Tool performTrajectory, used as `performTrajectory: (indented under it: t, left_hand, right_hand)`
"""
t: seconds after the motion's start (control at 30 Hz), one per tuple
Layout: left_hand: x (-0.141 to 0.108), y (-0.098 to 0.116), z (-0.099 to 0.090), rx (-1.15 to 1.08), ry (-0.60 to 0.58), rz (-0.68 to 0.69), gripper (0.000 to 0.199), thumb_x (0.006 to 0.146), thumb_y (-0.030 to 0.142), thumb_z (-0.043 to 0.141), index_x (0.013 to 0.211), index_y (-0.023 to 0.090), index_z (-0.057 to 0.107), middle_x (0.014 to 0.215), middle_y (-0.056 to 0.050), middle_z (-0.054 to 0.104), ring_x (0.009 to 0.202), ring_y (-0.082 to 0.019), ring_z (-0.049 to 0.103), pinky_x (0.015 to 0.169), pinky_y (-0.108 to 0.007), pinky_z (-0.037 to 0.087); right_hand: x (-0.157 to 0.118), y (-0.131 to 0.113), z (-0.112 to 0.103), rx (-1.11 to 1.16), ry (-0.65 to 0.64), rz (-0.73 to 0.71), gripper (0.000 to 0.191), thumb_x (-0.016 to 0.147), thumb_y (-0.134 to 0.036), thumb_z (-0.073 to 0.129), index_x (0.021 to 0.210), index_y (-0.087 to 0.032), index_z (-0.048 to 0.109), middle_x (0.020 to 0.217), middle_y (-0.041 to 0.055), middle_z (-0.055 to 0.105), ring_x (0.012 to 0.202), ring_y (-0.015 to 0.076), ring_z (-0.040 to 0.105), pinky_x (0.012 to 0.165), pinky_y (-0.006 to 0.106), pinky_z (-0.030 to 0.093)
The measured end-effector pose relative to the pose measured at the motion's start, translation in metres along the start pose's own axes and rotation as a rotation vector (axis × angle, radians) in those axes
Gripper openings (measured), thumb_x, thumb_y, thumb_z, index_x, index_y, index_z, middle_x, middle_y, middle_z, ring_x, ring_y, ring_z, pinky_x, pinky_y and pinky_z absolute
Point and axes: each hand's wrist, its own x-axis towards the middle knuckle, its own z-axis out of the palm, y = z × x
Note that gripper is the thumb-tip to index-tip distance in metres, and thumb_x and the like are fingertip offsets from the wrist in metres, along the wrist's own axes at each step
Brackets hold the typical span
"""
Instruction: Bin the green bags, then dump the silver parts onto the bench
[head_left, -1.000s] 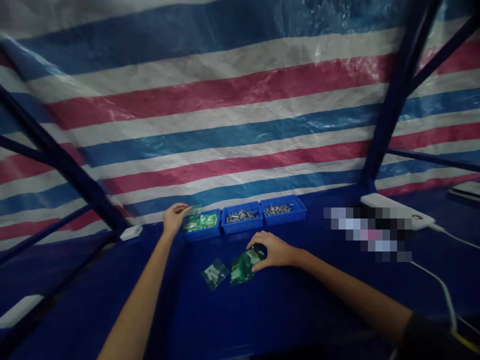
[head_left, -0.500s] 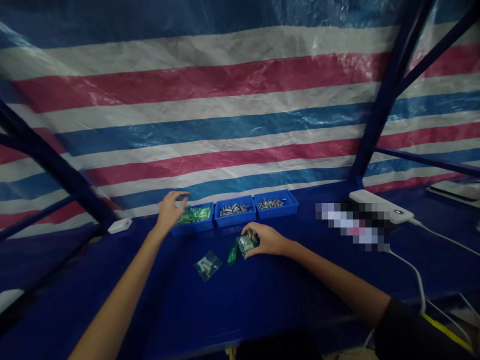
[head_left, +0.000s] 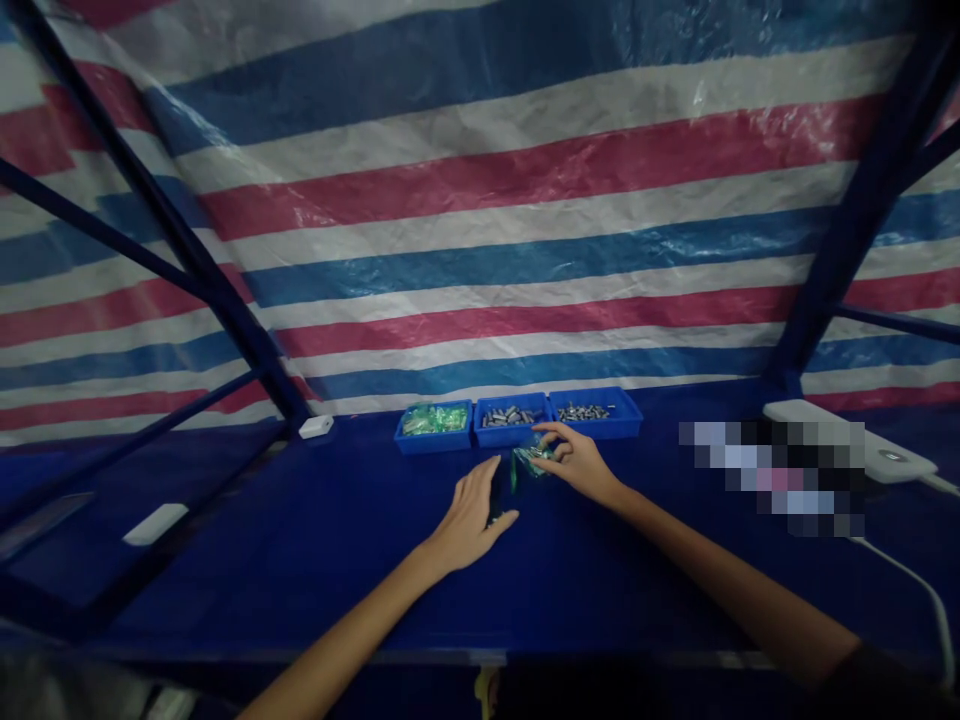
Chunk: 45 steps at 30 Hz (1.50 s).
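Observation:
My right hand pinches a small clear bag with green and silvery contents, just in front of the bins. To its left, my left hand is low over the blue table, thumb apart from stretched fingers. A small dark bag shows partly between that thumb and fingers, mostly hidden. Behind the hands stand three blue bins: the left bin has green packets, the middle bin metal cylinders, and the right bin smaller metal pieces.
A white power bank with a cable lies at the right, beside a pixelated object. Small white blocks lie at left, one near the frame post, another farther left. A striped sheet hangs behind the table.
My left hand has moved from the left bin forward and down to the small bag on the table. My right hand still holds its bag. The view has turned left.

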Motion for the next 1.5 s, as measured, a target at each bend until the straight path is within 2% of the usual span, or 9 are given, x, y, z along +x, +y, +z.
performTrajectory:
  t: [0.13, 0.37, 0.5, 0.67, 0.83, 1.03, 1.2, 1.33, 1.5]
  left_hand:
    - [0.014, 0.016, 0.008, -0.117, 0.159, -0.036, 0.067, 0.089, 0.044, 0.038, 0.143, 0.022, 0.006, 0.146, -0.014, 0.024, 0.134, -0.027, 0.024, 0.106, -0.049, 0.024]
    - [0.034, 0.009, 0.014, -0.405, 0.315, -0.2, 0.034, 0.088, 0.029, 0.04, 0.121, 0.027, 0.048, 0.114, -0.005, 0.059, 0.109, -0.02, 0.052, 0.098, -0.04, 0.036]
    - [0.035, 0.007, 0.012, -0.493, 0.409, -0.238, 0.029, 0.085, 0.019, 0.041, 0.108, 0.024, 0.057, 0.111, -0.004, 0.06, 0.107, -0.019, 0.053, 0.096, -0.037, 0.036]
    - [0.034, 0.016, 0.007, -0.482, 0.469, -0.204, 0.018, 0.084, 0.034, 0.049, 0.091, 0.022, 0.062, 0.095, -0.003, 0.062, 0.094, -0.018, 0.056, 0.086, -0.033, 0.04]
    - [0.034, 0.017, 0.008, -0.433, 0.571, -0.117, 0.017, 0.079, 0.034, 0.058, 0.074, 0.018, 0.06, 0.081, -0.003, 0.06, 0.083, -0.017, 0.057, 0.079, -0.03, 0.041]
    - [0.027, 0.022, 0.005, -0.337, 0.621, -0.074, 0.014, 0.082, 0.031, 0.056, 0.075, 0.02, 0.059, 0.082, -0.003, 0.061, 0.085, -0.017, 0.057, 0.082, -0.033, 0.04]
    - [0.026, 0.023, 0.008, -0.275, 0.578, -0.058, 0.023, 0.077, 0.037, 0.061, 0.093, 0.021, 0.058, 0.096, -0.005, 0.062, 0.094, -0.02, 0.056, 0.085, -0.036, 0.041]
    - [0.027, 0.02, 0.012, -0.285, 0.605, -0.141, 0.021, 0.079, 0.038, 0.059, 0.091, 0.021, 0.059, 0.089, -0.004, 0.063, 0.088, -0.019, 0.056, 0.081, -0.034, 0.043]
    - [0.025, 0.019, 0.012, -0.261, 0.576, -0.014, 0.014, 0.082, 0.032, 0.055, 0.076, 0.02, 0.06, 0.08, -0.002, 0.063, 0.081, -0.016, 0.057, 0.078, -0.032, 0.04]
  right_hand:
    - [-0.002, -0.005, 0.003, 0.05, 0.047, -0.015, 0.047, 0.07, -0.036, 0.067, 0.113, -0.021, 0.056, 0.084, 0.0019, 0.062, 0.055, 0.0074, 0.053, 0.049, 0.019, 0.043]
    - [-0.003, -0.013, 0.005, 0.029, 0.132, -0.017, 0.034, 0.076, -0.036, 0.06, 0.106, -0.02, 0.062, 0.088, 0.0059, 0.066, 0.079, 0.0168, 0.062, 0.064, 0.027, 0.049]
    - [0.001, -0.007, 0.007, 0.25, 0.146, 0.124, 0.048, 0.068, -0.043, 0.067, 0.108, -0.017, 0.061, 0.083, 0.0046, 0.065, 0.071, 0.0156, 0.063, 0.065, 0.028, 0.052]
    - [-0.002, -0.005, 0.015, 0.432, 0.001, 0.324, 0.05, 0.058, -0.044, 0.074, 0.097, -0.015, 0.064, 0.078, 0.0027, 0.064, 0.065, 0.0143, 0.063, 0.066, 0.03, 0.051]
    - [-0.012, -0.009, 0.025, 0.361, -0.088, 0.208, 0.038, 0.065, -0.042, 0.07, 0.091, -0.016, 0.061, 0.076, 0.0017, 0.063, 0.07, 0.0151, 0.063, 0.067, 0.029, 0.051]
    - [-0.019, -0.023, 0.021, 0.061, -0.028, -0.075, 0.023, 0.07, -0.035, 0.067, 0.085, -0.019, 0.06, 0.086, 0.0032, 0.064, 0.083, 0.0173, 0.061, 0.082, 0.034, 0.049]
    - [-0.019, -0.025, 0.022, 0.162, 0.014, 0.028, 0.025, 0.071, -0.041, 0.065, 0.075, -0.018, 0.054, 0.073, 0.0017, 0.062, 0.071, 0.0158, 0.062, 0.069, 0.03, 0.051]
    - [-0.02, -0.02, 0.028, 0.316, -0.012, 0.136, 0.035, 0.068, -0.043, 0.067, 0.086, -0.019, 0.049, 0.071, -0.0013, 0.06, 0.06, 0.0123, 0.059, 0.057, 0.026, 0.05]
    - [-0.021, -0.023, 0.023, 0.134, 0.018, -0.055, 0.022, 0.073, -0.032, 0.064, 0.091, -0.02, 0.06, 0.086, 0.0038, 0.064, 0.085, 0.0182, 0.062, 0.082, 0.035, 0.048]
